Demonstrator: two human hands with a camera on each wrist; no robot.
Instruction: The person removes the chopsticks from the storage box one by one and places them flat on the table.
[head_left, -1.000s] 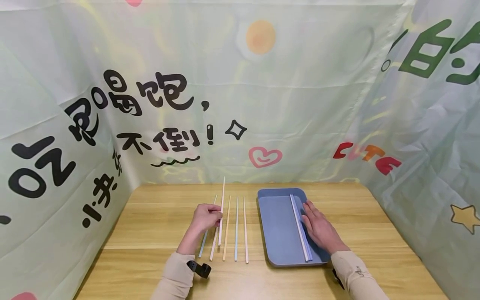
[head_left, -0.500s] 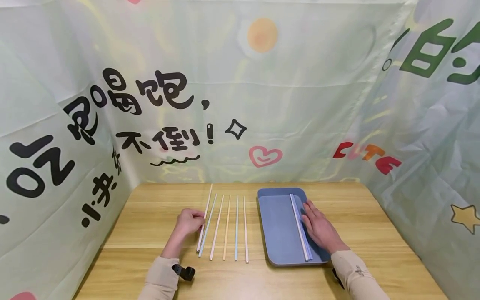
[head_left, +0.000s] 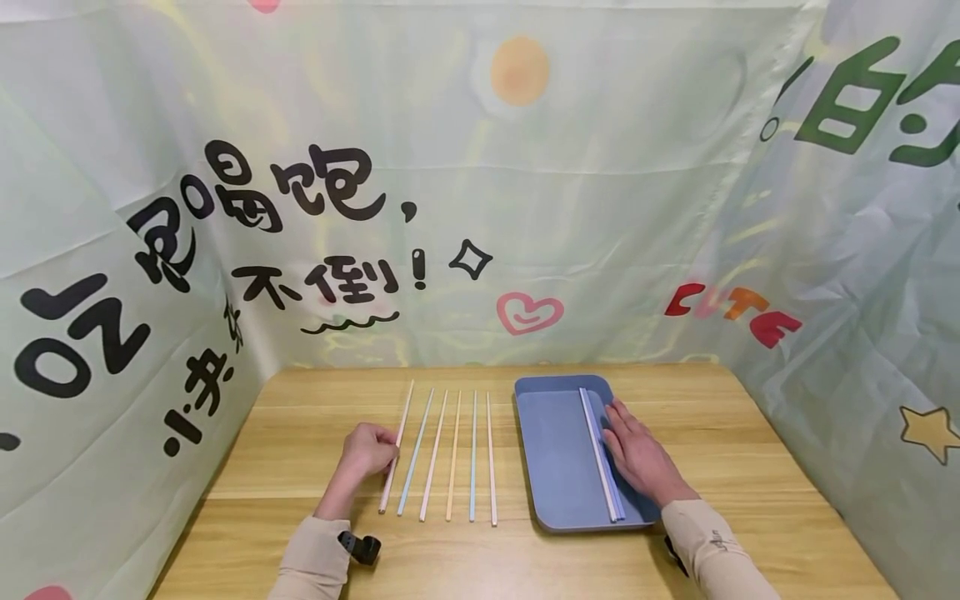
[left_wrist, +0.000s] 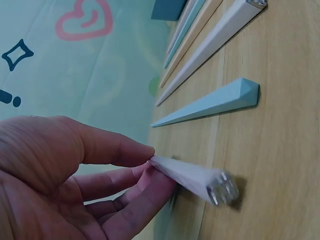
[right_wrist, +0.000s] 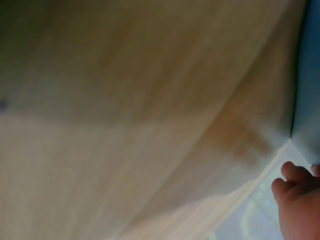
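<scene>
My left hand (head_left: 366, 450) pinches a pale pink chopstick (head_left: 405, 408) between thumb and fingers, leftmost of the row on the table. In the left wrist view its thick end (left_wrist: 222, 189) has a silvery tip and seems slightly off the wood. Just right of it lies a light blue chopstick (head_left: 416, 454), then a pale pink one (head_left: 435, 454), an orange one (head_left: 454, 454) and more. My right hand (head_left: 641, 454) rests on the right side of a blue-grey tray (head_left: 555, 458), fingers straight. Inside the tray lie a white chopstick (head_left: 597, 454) and a bluish-purple one (head_left: 612, 486), side by side.
The wooden table (head_left: 480, 567) meets a printed cloth (head_left: 615, 233) at its back, left and right. Another blue chopstick (head_left: 473, 454) and a pink one (head_left: 491, 458) lie between the row's middle and the tray.
My left hand has carried the pale pink chopstick left, over the row, and lowered it beside the light blue one. The right hand and tray have stayed put.
</scene>
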